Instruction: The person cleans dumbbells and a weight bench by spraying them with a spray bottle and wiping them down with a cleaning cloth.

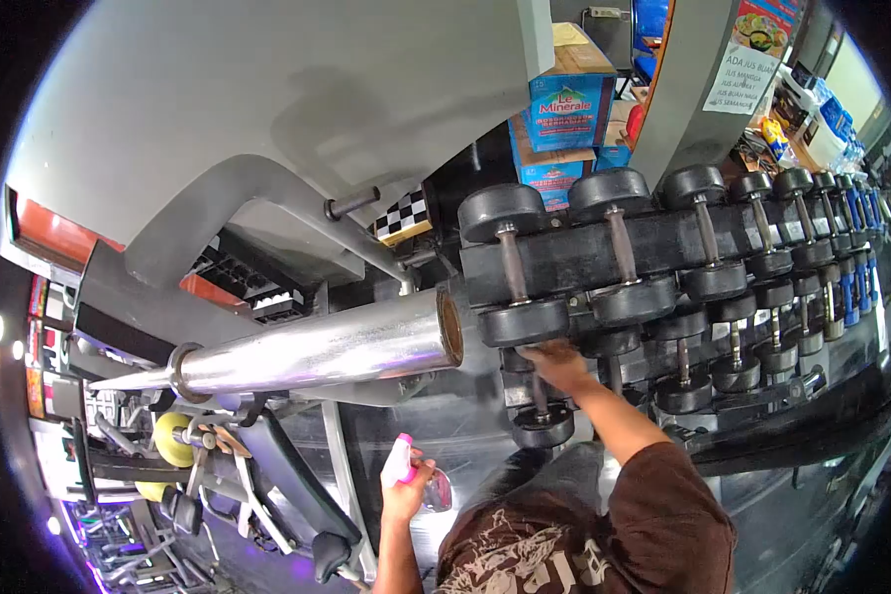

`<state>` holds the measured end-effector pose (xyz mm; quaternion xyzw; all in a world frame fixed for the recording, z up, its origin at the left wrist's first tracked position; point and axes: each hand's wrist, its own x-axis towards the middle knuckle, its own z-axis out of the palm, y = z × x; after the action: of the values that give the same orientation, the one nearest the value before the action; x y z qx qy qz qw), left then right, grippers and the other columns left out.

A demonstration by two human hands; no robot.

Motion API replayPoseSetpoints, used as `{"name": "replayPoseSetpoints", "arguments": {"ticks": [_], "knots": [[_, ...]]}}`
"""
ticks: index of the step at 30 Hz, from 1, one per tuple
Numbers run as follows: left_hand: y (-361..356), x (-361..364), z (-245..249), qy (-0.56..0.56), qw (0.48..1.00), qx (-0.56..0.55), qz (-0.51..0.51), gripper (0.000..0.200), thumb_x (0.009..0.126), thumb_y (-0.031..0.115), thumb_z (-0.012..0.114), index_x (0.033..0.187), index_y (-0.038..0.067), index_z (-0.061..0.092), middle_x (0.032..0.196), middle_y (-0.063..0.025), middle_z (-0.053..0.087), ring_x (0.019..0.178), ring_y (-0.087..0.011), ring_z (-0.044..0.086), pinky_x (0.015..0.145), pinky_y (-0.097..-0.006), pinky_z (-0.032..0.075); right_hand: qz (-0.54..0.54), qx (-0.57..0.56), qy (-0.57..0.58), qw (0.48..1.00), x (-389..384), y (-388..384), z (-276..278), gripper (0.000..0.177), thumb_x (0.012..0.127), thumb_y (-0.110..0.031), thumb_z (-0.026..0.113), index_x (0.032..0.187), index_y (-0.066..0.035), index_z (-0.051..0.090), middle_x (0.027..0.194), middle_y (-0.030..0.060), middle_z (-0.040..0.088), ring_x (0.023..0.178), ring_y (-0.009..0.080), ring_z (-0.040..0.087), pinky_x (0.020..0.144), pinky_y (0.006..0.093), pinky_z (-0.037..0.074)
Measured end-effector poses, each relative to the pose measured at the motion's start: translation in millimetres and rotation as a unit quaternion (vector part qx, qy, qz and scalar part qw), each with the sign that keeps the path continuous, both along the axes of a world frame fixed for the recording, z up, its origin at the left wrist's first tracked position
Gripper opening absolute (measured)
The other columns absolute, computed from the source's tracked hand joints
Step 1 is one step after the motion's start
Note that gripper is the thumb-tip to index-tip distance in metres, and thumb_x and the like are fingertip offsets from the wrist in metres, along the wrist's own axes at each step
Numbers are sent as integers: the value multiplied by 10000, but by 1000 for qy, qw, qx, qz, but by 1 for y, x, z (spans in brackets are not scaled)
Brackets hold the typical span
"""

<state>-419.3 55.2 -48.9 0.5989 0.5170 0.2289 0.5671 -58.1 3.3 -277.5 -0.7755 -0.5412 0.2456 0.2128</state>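
My left hand (413,482) is wrapped round a spray bottle (439,491) with a pink trigger head and a see-through body, held in front of my shirt. On the right, my right hand (556,364) reaches in at the left end of the dumbbell rack, just below the front head of a black upper-row dumbbell (525,324). It overlaps the back of a lower-row dumbbell (543,426), whose grey handle runs down from the hand. The fingertips are partly hidden there, and I cannot tell whether they grip anything.
More dumbbells (703,228) fill both tiers of the rack (678,235) to the right. A thick chrome barbell sleeve (317,346) juts in from the left, close to the rack. A padded bench (297,475) stands lower left. Blue water cartons (569,109) are stacked behind.
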Motion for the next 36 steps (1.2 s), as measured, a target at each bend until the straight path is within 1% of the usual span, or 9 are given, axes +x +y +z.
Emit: {"name": "replayPoseSetpoints", "arguments": {"ticks": [4, 8, 14, 18, 21, 23, 29, 33, 36], "knots": [[4, -9, -17, -32, 998, -22, 39, 247, 821, -45, 729, 1023, 6, 596, 773, 5, 576, 684, -92, 583, 647, -276, 526, -59, -172, -152, 972, 40, -60, 20, 408, 890, -153, 581, 1259, -302, 667, 1281, 156, 597, 1193, 419, 567, 956, 477, 497], [5, 3, -22, -22, 999, -23, 25, 253, 822, -59, 713, 1027, 10, 582, 768, 1, 560, 669, -104, 572, 636, -286, 521, 5, 71, -94, 993, 4, -28, 30, 455, 884, -123, 578, 1292, -315, 640, 1233, 205, 549, 1122, 435, 558, 927, 491, 492], [3, 39, -13, 26, 999, 31, -34, 243, 816, 24, 770, 1012, -9, 629, 736, 14, 601, 670, -85, 580, 634, -269, 505, 46, 22, -222, 974, -77, 53, -5, 339, 900, -296, 578, 1222, -261, 677, 1257, 132, 566, 1267, 403, 472, 1063, 536, 377], [-10, 31, -9, 12, 999, 23, -22, 252, 816, 12, 769, 1027, 2, 632, 764, 6, 608, 691, -84, 581, 647, -264, 507, 11, 30, -48, 998, -38, 22, -32, 407, 915, -233, 550, 1312, -282, 625, 1356, 169, 515, 1281, 417, 471, 1078, 508, 405], [-19, 14, -5, 33, 999, -8, 14, 254, 816, -1, 765, 1030, 8, 629, 778, 3, 601, 704, -84, 579, 660, -262, 509, -35, -56, -28, 997, 10, -35, 45, 496, 892, -130, 542, 1357, -296, 590, 1394, 213, 477, 1290, 417, 478, 1029, 483, 476], [-27, -3, -15, 29, 998, -17, 49, 252, 818, -11, 761, 1029, 11, 626, 783, 3, 595, 710, -85, 580, 666, -261, 510, -149, -57, -118, 980, 27, -74, 11, 528, 792, -57, 591, 1264, -286, 651, 1254, 191, 560, 1162, 430, 531, 945, 525, 496], [-44, -16, -18, 37, 996, -26, 72, 223, 830, -17, 731, 1010, 13, 602, 766, 6, 578, 693, -99, 579, 652, -268, 497, 6, 97, -34, 995, -31, -21, 62, 461, 800, -107, 634, 1235, -255, 677, 1181, 212, 560, 1089, 406, 558, 893, 483, 500], [-41, 2, -13, 58, 998, 0, 34, 215, 851, -11, 691, 1022, 16, 563, 740, -25, 597, 666, -136, 611, 635, -298, 497, 119, 23, -183, 975, -76, 39, 8, 437, 869, -96, 578, 1244, -303, 667, 1378, 180, 497, 1211, 407, 504, 1002, 493, 447], [-39, 15, -2, 38, 999, -10, 39, 229, 833, -10, 730, 1020, 4, 598, 756, -2, 592, 688, -102, 585, 642, -277, 497, 0, 4, -99, 995, -70, 48, -70, 462, 887, -95, 548, 1274, -330, 644, 1421, 195, 460, 1252, 442, 477, 1026, 509, 441]]}}
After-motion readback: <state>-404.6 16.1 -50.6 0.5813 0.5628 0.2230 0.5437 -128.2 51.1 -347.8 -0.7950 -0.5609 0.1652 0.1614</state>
